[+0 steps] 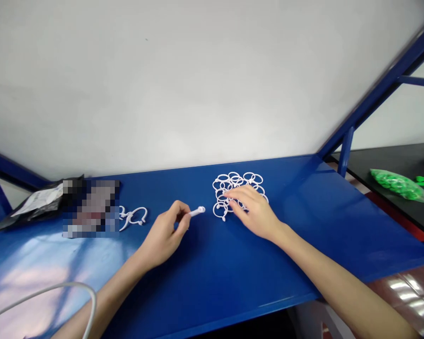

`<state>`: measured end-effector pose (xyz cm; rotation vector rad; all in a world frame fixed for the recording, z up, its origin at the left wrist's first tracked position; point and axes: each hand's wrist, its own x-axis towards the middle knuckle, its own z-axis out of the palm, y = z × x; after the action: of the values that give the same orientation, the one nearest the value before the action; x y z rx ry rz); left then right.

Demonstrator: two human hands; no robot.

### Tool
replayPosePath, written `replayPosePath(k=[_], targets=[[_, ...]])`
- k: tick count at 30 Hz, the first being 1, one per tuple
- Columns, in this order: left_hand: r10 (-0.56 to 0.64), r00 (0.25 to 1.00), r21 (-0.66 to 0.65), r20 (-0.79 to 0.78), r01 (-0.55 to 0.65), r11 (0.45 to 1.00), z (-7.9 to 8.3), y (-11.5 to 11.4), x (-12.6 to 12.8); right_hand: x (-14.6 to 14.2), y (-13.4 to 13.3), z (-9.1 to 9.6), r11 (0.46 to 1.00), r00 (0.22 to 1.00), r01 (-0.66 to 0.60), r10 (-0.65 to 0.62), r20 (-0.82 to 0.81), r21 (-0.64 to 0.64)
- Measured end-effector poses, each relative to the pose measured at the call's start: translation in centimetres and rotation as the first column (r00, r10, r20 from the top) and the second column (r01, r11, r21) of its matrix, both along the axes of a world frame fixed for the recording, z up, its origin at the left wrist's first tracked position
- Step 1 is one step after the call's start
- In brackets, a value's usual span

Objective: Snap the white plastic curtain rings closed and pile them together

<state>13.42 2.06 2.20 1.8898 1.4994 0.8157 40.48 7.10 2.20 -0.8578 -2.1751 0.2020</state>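
My left hand (171, 230) is closed in a pinch over the middle of the blue table. Out of its fingertips sticks a white plastic ring (198, 211), seen nearly edge-on, with a small knob at its end. To the right lies a loose cluster of white rings (220, 210), many overlapping, some with small knobs. My right hand (250, 209) is over the cluster's near side, thumb apart from its stretched fingers. Whether its fingertips touch the rings, I cannot tell. A few more white rings (138, 215) lie left of my left hand.
On the left lie a black plastic package (38, 202) with a white label and a partly blurred flat item (95, 207). A pale cable (65, 284) crosses the lower left. Blue frame bars (363, 106) flank the table (212, 282). A bag of green pieces (399, 186) lies on a dark surface at right.
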Motion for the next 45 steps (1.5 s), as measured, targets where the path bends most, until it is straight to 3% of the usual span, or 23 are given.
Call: replayPosePath(k=[3, 6, 9, 11, 13, 16, 20, 25, 28, 32, 37, 45], targets=[[-0.098, 0.958, -0.132, 0.269, 0.138, 0.982, 0.4, -1.7, 1.7, -1.4, -2.7, 0.5, 0.981, 0.988, -0.148, 0.153, 0.028, -0.124], [-0.145, 0.895, -0.185, 0.422, 0.242, 0.953, 0.4, -2.5, 2.5, -2.0, -4.1, 0.5, 0.924, 0.980, -0.196, 0.199, -0.023, -0.327], [-0.144, 0.883, -0.188, 0.446, 0.251, 0.950, 0.2, -2.6, 2.6, -2.1, -4.4, 0.6, 0.783, 0.976, -0.212, 0.143, -0.161, -0.585], [-0.150, 0.886, -0.192, 0.438, 0.255, 0.948, 0.1, -2.6, 2.4, -2.1, -4.4, 0.6, 0.694, 0.972, -0.216, 0.088, -0.217, -0.686], [-0.160, 0.885, -0.206, 0.437, 0.271, 0.940, 0.0, -2.7, 2.4, -2.1, -4.4, 0.7, 0.644, 0.972, -0.213, 0.062, -0.227, -0.735], [-0.157, 0.867, -0.267, 0.474, 0.311, 0.912, 0.0, -2.9, 2.6, -2.2, -4.6, 0.7, 0.620, 0.973, -0.219, 0.081, -0.216, -0.753], [-0.163, 0.864, -0.321, 0.476, 0.343, 0.883, 0.1, -3.0, 3.1, -2.2, -5.1, 0.9, 0.695, 0.979, -0.204, 0.149, -0.140, -0.690], [-0.213, 0.910, -0.269, 0.356, 0.318, 0.909, 0.4, -3.1, 3.2, -2.1, -5.3, 0.8, 0.788, 0.975, -0.201, 0.221, -0.037, -0.583], [-0.281, 0.934, -0.156, 0.221, 0.318, 0.935, 0.1, -3.6, 3.2, -2.0, -5.5, 0.3, 0.834, 0.956, -0.236, 0.290, 0.033, -0.498], [-0.345, 0.938, 0.078, -0.023, 0.346, 0.935, -1.0, -4.3, 3.4, -1.9, -5.9, -0.5, 0.926, 0.928, -0.281, 0.329, 0.175, -0.250], [-0.327, 0.919, 0.338, -0.219, 0.386, 0.858, -2.2, -4.4, 3.5, -1.8, -6.3, -0.6, 0.953, 0.914, -0.288, 0.303, 0.271, -0.095], [-0.324, 0.903, 0.410, -0.283, 0.419, 0.810, -2.1, -4.0, 3.6, -2.3, -6.6, -0.2, 0.973, 0.888, -0.230, 0.205, 0.411, 0.013]])
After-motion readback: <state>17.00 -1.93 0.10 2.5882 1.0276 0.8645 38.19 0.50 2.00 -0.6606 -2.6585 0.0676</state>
